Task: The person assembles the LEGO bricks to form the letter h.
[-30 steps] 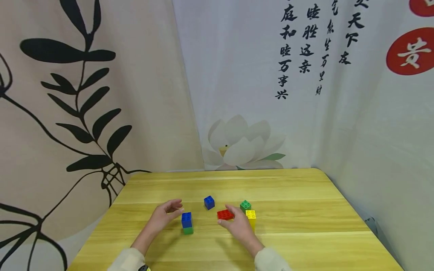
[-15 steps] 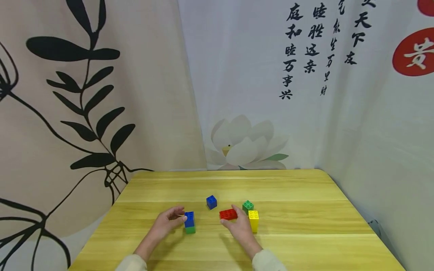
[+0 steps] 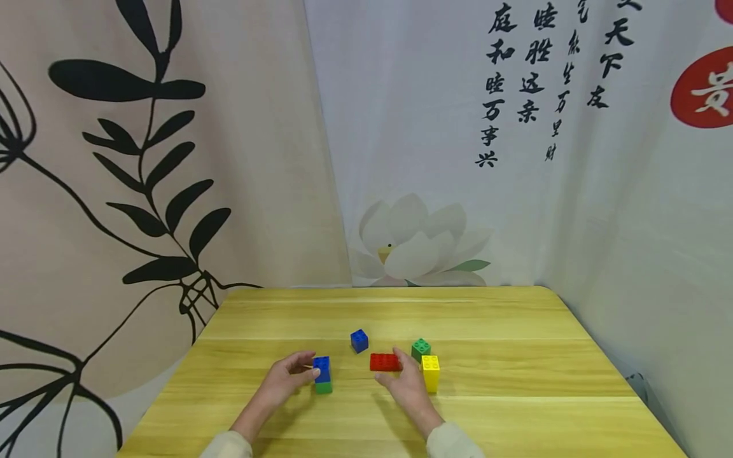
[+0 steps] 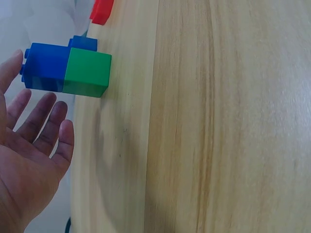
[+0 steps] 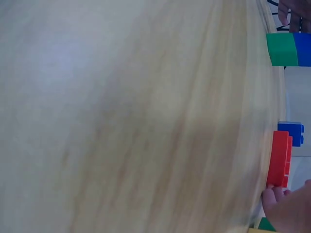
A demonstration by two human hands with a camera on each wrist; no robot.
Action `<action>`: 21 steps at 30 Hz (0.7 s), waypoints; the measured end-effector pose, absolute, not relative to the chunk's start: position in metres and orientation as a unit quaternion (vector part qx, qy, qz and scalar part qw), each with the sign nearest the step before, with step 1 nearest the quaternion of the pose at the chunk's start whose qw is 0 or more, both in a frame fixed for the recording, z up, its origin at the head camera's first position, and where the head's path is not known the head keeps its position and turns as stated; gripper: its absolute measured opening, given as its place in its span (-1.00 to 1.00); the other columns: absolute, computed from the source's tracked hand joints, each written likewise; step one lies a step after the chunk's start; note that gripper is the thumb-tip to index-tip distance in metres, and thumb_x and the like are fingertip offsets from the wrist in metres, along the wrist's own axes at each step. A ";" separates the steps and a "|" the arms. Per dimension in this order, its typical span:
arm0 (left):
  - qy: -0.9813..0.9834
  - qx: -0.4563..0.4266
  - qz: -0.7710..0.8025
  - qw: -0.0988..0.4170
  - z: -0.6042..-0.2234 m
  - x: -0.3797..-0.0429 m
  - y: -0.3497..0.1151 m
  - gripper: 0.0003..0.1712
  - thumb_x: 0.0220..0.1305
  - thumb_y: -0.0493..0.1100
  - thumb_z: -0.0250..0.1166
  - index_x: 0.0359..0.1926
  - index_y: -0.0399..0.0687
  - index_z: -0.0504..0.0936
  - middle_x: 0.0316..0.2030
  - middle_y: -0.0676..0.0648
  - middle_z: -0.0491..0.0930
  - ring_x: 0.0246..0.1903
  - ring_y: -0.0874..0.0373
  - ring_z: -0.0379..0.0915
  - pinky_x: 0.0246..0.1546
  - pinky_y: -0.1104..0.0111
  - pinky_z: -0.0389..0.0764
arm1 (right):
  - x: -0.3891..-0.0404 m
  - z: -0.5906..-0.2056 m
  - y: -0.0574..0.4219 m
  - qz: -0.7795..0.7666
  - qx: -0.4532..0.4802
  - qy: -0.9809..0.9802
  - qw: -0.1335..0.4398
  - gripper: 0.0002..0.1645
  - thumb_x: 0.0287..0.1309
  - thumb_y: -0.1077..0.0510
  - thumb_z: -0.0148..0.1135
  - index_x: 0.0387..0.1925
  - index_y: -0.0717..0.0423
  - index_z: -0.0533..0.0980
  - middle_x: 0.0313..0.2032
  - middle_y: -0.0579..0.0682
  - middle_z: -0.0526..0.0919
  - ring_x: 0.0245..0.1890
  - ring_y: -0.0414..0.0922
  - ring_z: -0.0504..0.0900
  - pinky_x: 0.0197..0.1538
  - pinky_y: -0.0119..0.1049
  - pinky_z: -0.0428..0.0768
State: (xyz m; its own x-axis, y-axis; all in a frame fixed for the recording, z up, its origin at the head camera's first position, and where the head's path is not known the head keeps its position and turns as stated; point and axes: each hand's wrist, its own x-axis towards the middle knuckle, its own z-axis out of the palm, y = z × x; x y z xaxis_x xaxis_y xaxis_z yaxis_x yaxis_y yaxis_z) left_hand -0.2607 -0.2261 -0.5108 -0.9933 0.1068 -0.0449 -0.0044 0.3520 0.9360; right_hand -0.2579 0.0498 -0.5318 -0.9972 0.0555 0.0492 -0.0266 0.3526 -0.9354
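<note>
A blue brick (image 3: 324, 366) sits on top of a green brick (image 3: 323, 387), making a small upright stack. Beside its left side my left hand (image 3: 282, 383) is spread, thumb apart from the fingers; the left wrist view shows a gap between the palm and the green brick (image 4: 88, 73). A long red brick (image 3: 382, 362) lies studs up on the table. My right hand (image 3: 410, 387) has its fingertips at the red brick's right end, its thumb apart in front. In the right wrist view the fingers meet the end of the red brick (image 5: 278, 158).
A single blue brick (image 3: 359, 341) stands behind, between the stack and the red brick. Just right of the right hand are a green brick (image 3: 420, 347) and a tall yellow block (image 3: 431, 374). The wooden table (image 3: 504, 420) ends at a printed curtain (image 3: 275, 159).
The left hand has come closer to the blue-and-green stack. The red brick has turned from slanted to straight, with the right hand's fingers at its end. The head view has shifted slightly.
</note>
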 end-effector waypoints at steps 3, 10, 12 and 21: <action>0.822 0.029 0.566 0.049 -0.511 -0.261 -0.225 -0.31 0.24 0.04 0.41 0.29 -0.20 0.48 0.07 -0.11 0.58 0.02 -0.01 0.49 -0.17 0.11 0.59 | -0.256 -0.532 0.049 0.582 0.003 -0.813 0.025 -0.11 0.07 0.21 0.47 0.37 0.35 0.27 0.26 0.39 0.37 0.19 0.31 0.44 0.19 0.17 0.43; 0.820 0.032 0.570 0.043 -0.512 -0.262 -0.224 -0.33 0.24 -0.01 0.42 0.27 -0.24 0.49 0.03 -0.11 0.59 -0.02 0.00 0.51 -0.19 0.12 0.57 | -0.256 -0.535 0.047 0.598 0.003 -0.801 0.030 -0.13 0.04 0.25 0.48 0.35 0.37 0.29 0.18 0.37 0.45 0.07 0.22 0.54 0.02 -0.04 0.61; 0.820 0.031 0.570 0.042 -0.511 -0.261 -0.224 -0.35 0.24 -0.03 0.42 0.26 -0.24 0.49 0.02 -0.11 0.60 -0.02 0.00 0.52 -0.19 0.12 0.57 | -0.257 -0.536 0.047 0.595 -0.001 -0.803 0.034 -0.15 0.04 0.26 0.47 0.34 0.37 0.30 0.17 0.37 0.46 0.05 0.19 0.55 0.01 -0.06 0.62; 0.825 0.032 0.563 0.044 -0.513 -0.260 -0.225 -0.35 0.23 -0.07 0.43 0.26 -0.25 0.50 0.03 -0.13 0.60 -0.01 -0.02 0.52 -0.17 0.12 0.59 | -0.263 -0.543 0.046 0.568 -0.002 -0.821 0.053 -0.26 0.11 0.27 0.43 0.27 0.46 0.35 0.07 0.33 0.52 -0.06 0.09 0.58 -0.02 -0.09 0.62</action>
State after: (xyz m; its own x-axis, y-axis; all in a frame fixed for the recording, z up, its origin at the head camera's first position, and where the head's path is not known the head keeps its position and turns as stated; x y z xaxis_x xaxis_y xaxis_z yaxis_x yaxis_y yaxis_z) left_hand -0.2598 -0.2249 -0.5132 -0.9940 0.1034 -0.0367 0.0035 0.3646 0.9311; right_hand -0.2629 0.0458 -0.5428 -0.9944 0.0630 0.0851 -0.0574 0.3542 -0.9334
